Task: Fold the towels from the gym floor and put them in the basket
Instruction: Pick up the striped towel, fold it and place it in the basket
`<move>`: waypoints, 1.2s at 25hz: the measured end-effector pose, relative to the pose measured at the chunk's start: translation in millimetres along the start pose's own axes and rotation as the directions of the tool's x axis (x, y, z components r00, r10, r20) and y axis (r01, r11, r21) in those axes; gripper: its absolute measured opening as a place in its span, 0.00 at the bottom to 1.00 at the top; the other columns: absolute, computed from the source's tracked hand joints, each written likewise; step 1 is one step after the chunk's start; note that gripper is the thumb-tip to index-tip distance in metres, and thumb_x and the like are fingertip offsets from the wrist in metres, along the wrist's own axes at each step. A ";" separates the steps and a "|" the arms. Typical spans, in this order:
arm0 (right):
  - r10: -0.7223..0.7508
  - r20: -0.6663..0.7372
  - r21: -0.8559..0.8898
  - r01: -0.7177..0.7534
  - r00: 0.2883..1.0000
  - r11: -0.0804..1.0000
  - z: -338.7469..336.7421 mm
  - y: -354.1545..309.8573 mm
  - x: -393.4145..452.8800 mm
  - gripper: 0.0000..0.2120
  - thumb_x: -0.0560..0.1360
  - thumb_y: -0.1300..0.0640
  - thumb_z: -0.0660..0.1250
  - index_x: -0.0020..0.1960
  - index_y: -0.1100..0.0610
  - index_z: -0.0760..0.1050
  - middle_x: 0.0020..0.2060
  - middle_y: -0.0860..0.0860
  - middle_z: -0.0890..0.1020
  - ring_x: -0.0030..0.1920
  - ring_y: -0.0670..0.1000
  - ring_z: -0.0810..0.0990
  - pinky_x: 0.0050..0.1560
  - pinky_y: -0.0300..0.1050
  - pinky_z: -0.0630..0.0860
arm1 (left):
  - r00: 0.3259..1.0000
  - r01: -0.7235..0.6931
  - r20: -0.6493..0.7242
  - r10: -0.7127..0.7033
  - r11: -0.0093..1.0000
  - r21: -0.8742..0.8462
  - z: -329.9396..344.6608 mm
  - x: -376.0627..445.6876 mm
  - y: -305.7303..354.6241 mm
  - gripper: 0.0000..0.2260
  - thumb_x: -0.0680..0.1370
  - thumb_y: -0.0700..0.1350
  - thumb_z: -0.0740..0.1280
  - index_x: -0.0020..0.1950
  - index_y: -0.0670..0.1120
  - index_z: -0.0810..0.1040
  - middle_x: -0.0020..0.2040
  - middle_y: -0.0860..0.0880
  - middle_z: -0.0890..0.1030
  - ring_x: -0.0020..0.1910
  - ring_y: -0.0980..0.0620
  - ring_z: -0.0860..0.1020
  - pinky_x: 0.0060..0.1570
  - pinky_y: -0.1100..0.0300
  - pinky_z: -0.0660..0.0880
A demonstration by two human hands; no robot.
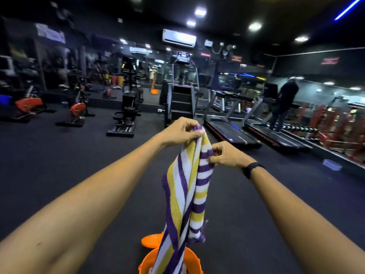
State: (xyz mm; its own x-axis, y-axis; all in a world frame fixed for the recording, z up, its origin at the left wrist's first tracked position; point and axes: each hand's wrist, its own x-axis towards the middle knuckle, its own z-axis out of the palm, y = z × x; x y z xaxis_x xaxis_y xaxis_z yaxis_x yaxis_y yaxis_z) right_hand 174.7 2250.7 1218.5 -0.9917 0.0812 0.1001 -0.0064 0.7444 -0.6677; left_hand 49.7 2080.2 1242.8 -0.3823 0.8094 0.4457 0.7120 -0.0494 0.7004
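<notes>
Here the left hand (180,131) pinches the top edge of the striped towel (187,192) between thumb and curled fingers. Just to its right, a bit lower, the right hand (227,155) pinches a side fold the same way. The towel hangs down in a bunch, and its bottom end dips into the orange basket (194,260) by the near edge of the floor (59,165).

It could go in unfolded, I think, because it is still all bunched up.

The floor is dark. Bikes (78,107) stand far left, treadmills (231,131) far right.
</notes>
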 end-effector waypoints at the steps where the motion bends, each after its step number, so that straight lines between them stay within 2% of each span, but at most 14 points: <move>1: 0.014 0.046 0.029 -0.015 0.999 0.999 -2.3 11.8 8.5 0.09 0.73 0.68 0.68 0.46 0.56 0.81 0.33 0.43 0.82 0.34 0.40 0.79 0.37 0.35 0.77 | 0.998 0.013 -0.068 -0.014 1.000 -0.004 -1.0 8.4 3.0 0.14 0.78 0.47 0.67 0.46 0.35 0.79 0.39 0.46 0.77 0.40 0.54 0.74 0.41 0.60 0.71; 4: 0.029 0.212 -0.031 -0.023 0.977 0.999 -9.2 49.7 31.4 0.05 0.73 0.64 0.71 0.41 0.55 0.80 0.30 0.40 0.82 0.33 0.39 0.78 0.40 0.36 0.75 | 0.955 0.089 -0.287 -0.079 0.996 0.022 -10.3 31.1 8.8 0.12 0.78 0.48 0.68 0.45 0.39 0.81 0.40 0.48 0.79 0.40 0.55 0.75 0.43 0.61 0.71; 6: 0.091 0.313 -0.207 -0.026 0.945 0.978 -9.4 77.9 43.5 0.03 0.72 0.57 0.74 0.41 0.56 0.81 0.36 0.43 0.83 0.40 0.43 0.79 0.48 0.44 0.77 | 0.882 0.167 -0.460 -0.106 0.981 0.093 -19.5 40.3 11.8 0.10 0.77 0.50 0.68 0.43 0.44 0.82 0.39 0.49 0.80 0.40 0.56 0.76 0.44 0.59 0.71; 7: 0.133 0.348 -0.305 -0.022 0.928 0.952 -10.9 92.8 49.3 0.08 0.71 0.53 0.74 0.44 0.57 0.81 0.40 0.45 0.83 0.45 0.47 0.80 0.52 0.47 0.76 | 0.831 0.229 -0.545 -0.111 0.961 0.154 -23.7 43.3 13.6 0.09 0.77 0.51 0.68 0.42 0.46 0.82 0.39 0.50 0.81 0.40 0.56 0.76 0.44 0.59 0.70; 10: 0.190 0.313 -0.386 -0.059 0.931 0.921 -17.6 129.2 66.5 0.14 0.73 0.47 0.72 0.46 0.59 0.79 0.42 0.49 0.81 0.46 0.52 0.79 0.50 0.48 0.75 | 0.712 0.426 -0.689 -0.134 0.863 0.271 -34.3 44.4 13.4 0.12 0.77 0.52 0.67 0.42 0.44 0.81 0.34 0.50 0.77 0.38 0.54 0.73 0.39 0.58 0.65; 12: 0.213 0.282 -0.385 -0.093 0.936 0.918 -24.0 141.0 72.6 0.12 0.73 0.49 0.71 0.44 0.58 0.78 0.38 0.49 0.79 0.40 0.51 0.76 0.41 0.44 0.72 | 0.634 0.495 -0.747 -0.200 0.847 0.193 -37.9 44.4 7.7 0.13 0.78 0.51 0.65 0.43 0.41 0.80 0.34 0.47 0.75 0.38 0.50 0.72 0.39 0.57 0.64; 15: 0.279 0.255 -0.426 -0.152 0.926 0.892 -25.9 149.9 71.0 0.08 0.74 0.52 0.70 0.41 0.55 0.75 0.34 0.48 0.77 0.34 0.49 0.74 0.33 0.40 0.70 | 0.466 0.485 -0.805 -0.367 0.867 -0.115 -45.2 46.9 -9.6 0.12 0.78 0.47 0.65 0.36 0.44 0.77 0.36 0.46 0.76 0.39 0.49 0.73 0.40 0.57 0.69; 16: 0.252 0.229 -0.353 -0.160 0.940 0.922 -24.9 147.8 73.0 0.09 0.75 0.52 0.70 0.40 0.55 0.73 0.34 0.48 0.76 0.34 0.49 0.73 0.32 0.40 0.69 | 0.431 0.471 -0.799 -0.419 0.860 -0.197 -47.1 49.2 -14.3 0.11 0.76 0.46 0.65 0.34 0.45 0.75 0.37 0.45 0.76 0.40 0.49 0.74 0.41 0.56 0.71; 18: 0.124 0.098 -0.008 -0.124 0.987 0.992 -22.3 127.5 80.4 0.11 0.75 0.56 0.69 0.39 0.55 0.68 0.34 0.51 0.73 0.32 0.48 0.71 0.30 0.40 0.67 | 0.403 0.486 -0.767 -0.499 0.827 -0.283 -48.8 53.9 -25.7 0.07 0.73 0.45 0.63 0.34 0.46 0.71 0.38 0.43 0.76 0.41 0.46 0.75 0.43 0.52 0.75; 20: 0.045 -0.039 0.412 -0.025 0.998 0.911 -17.9 91.2 90.7 0.12 0.77 0.60 0.67 0.41 0.54 0.65 0.33 0.54 0.70 0.28 0.45 0.68 0.25 0.38 0.62 | 0.387 0.498 -0.736 -0.555 0.798 -0.339 -43.7 58.9 -36.9 0.06 0.73 0.43 0.60 0.36 0.47 0.69 0.39 0.44 0.74 0.42 0.46 0.74 0.43 0.52 0.74; 22: -0.041 -0.055 0.647 0.067 0.998 0.760 -14.9 53.1 99.0 0.09 0.78 0.60 0.65 0.45 0.53 0.65 0.34 0.53 0.75 0.27 0.44 0.72 0.25 0.37 0.64 | 0.331 0.457 -0.753 -0.568 0.795 -0.399 -30.1 63.4 -34.6 0.06 0.76 0.41 0.58 0.39 0.45 0.69 0.40 0.45 0.72 0.43 0.46 0.73 0.43 0.54 0.72; 24: -0.175 -0.034 0.741 0.143 0.984 0.656 -9.8 23.9 103.7 0.06 0.78 0.61 0.65 0.46 0.54 0.68 0.40 0.57 0.79 0.34 0.47 0.77 0.28 0.38 0.71 | 0.239 0.430 -0.795 -0.558 0.795 -0.429 -16.4 69.4 -32.2 0.07 0.78 0.40 0.56 0.50 0.41 0.73 0.46 0.44 0.75 0.46 0.46 0.74 0.43 0.56 0.70; 26: -0.273 -0.025 0.736 0.202 0.962 0.646 -0.5 3.0 101.9 0.04 0.78 0.64 0.65 0.47 0.56 0.73 0.43 0.59 0.77 0.36 0.48 0.77 0.29 0.37 0.74 | 0.106 0.393 -0.830 -0.547 0.790 -0.470 -5.1 73.7 -27.1 0.11 0.80 0.41 0.55 0.57 0.38 0.72 0.53 0.44 0.78 0.50 0.44 0.77 0.46 0.56 0.71; 30: -0.338 -0.055 0.690 0.280 0.940 0.667 12.1 -10.9 99.3 0.04 0.75 0.66 0.68 0.48 0.59 0.77 0.40 0.56 0.78 0.37 0.49 0.77 0.39 0.39 0.76 | -0.028 0.133 -0.757 -0.653 0.748 -0.650 -2.1 76.3 -28.1 0.07 0.81 0.41 0.54 0.55 0.41 0.69 0.57 0.39 0.79 0.51 0.41 0.78 0.50 0.52 0.75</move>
State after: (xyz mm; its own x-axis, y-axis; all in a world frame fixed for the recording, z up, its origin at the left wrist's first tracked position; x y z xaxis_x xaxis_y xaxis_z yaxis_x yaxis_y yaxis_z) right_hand 74.8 2242.6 1226.8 -0.9225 -0.1390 0.3601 -0.3710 0.0621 -0.9265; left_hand -0.7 2142.2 1258.3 -0.9002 -0.4329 -0.0480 0.0985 -0.3098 0.9457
